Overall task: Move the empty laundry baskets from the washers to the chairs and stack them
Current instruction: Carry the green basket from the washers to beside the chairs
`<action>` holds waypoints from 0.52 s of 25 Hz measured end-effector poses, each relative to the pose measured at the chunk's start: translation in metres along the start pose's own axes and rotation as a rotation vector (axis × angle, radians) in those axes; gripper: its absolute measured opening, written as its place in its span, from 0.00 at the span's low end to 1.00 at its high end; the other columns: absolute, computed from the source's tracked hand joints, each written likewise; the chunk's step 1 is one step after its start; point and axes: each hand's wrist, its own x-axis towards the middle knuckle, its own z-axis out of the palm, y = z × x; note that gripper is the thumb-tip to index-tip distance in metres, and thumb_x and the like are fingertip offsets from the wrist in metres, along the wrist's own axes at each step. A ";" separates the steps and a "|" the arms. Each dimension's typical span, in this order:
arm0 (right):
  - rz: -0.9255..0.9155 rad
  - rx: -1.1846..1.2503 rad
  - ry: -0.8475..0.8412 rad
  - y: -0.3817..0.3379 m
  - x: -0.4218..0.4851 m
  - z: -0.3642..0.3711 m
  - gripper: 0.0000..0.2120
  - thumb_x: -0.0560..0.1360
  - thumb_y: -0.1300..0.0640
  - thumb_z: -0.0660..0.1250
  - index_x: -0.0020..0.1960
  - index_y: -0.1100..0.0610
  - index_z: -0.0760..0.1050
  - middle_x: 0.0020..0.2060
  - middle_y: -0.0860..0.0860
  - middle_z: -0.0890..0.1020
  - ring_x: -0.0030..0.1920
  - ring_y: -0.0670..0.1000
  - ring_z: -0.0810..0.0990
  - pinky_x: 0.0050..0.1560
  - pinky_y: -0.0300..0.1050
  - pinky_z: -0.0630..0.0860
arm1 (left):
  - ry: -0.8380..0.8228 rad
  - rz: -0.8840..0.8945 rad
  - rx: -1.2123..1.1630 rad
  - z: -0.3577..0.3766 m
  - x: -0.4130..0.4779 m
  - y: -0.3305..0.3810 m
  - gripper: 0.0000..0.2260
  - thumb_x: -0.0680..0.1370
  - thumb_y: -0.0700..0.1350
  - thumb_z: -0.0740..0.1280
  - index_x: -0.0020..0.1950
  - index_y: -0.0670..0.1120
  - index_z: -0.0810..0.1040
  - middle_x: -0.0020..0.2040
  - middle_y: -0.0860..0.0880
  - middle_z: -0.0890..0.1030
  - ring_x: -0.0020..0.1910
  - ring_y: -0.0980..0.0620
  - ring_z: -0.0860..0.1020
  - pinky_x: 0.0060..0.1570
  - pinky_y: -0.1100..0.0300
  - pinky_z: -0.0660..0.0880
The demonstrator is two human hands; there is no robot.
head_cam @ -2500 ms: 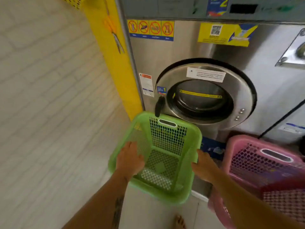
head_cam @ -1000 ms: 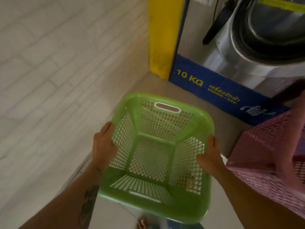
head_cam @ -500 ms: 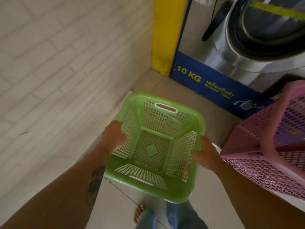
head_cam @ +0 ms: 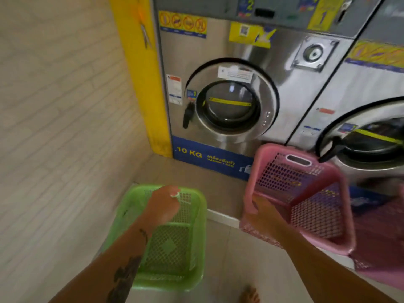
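Observation:
An empty green laundry basket [head_cam: 172, 248] hangs low at the left, over the tiled floor. My left hand [head_cam: 164, 206] grips its far rim by the handle slot. An empty pink laundry basket [head_cam: 306, 193] sits tilted in front of the washers, its open side turned toward me. My right hand [head_cam: 260, 213] is closed over that basket's near left rim. A second pink basket [head_cam: 384, 241] is partly in view at the right edge, behind and under the first one.
A steel 10 kg washer [head_cam: 229, 106] with its door shut stands straight ahead, with a second washer [head_cam: 371, 132] to its right. A yellow pillar [head_cam: 142, 84] and a pale tiled wall [head_cam: 54, 127] close off the left. My bare foot [head_cam: 249, 294] shows at the bottom.
My right hand let go of the green basket and took the pink basket's rim. My left hand shifted from the green basket's side to its far rim. The view tilted up.

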 end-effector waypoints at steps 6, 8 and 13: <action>-0.009 0.042 0.202 0.094 0.011 -0.125 0.18 0.70 0.68 0.69 0.57 0.55 0.76 0.46 0.42 0.78 0.48 0.32 0.80 0.45 0.22 0.71 | -0.011 0.093 0.051 0.068 0.022 0.133 0.18 0.73 0.34 0.63 0.60 0.45 0.80 0.57 0.45 0.82 0.58 0.46 0.79 0.55 0.61 0.70; 0.027 -0.018 0.199 0.133 0.027 -0.161 0.19 0.69 0.63 0.69 0.60 0.57 0.77 0.53 0.53 0.81 0.55 0.50 0.81 0.56 0.42 0.76 | -0.011 0.092 0.057 0.105 0.030 0.167 0.17 0.72 0.33 0.63 0.59 0.42 0.80 0.57 0.43 0.82 0.58 0.44 0.79 0.58 0.58 0.70; 0.161 -0.118 0.162 0.223 0.069 -0.234 0.19 0.74 0.57 0.64 0.64 0.57 0.72 0.63 0.57 0.75 0.61 0.60 0.76 0.62 0.52 0.74 | -0.061 0.031 0.189 0.196 0.057 0.227 0.22 0.74 0.37 0.63 0.68 0.42 0.73 0.67 0.41 0.75 0.66 0.44 0.72 0.67 0.55 0.65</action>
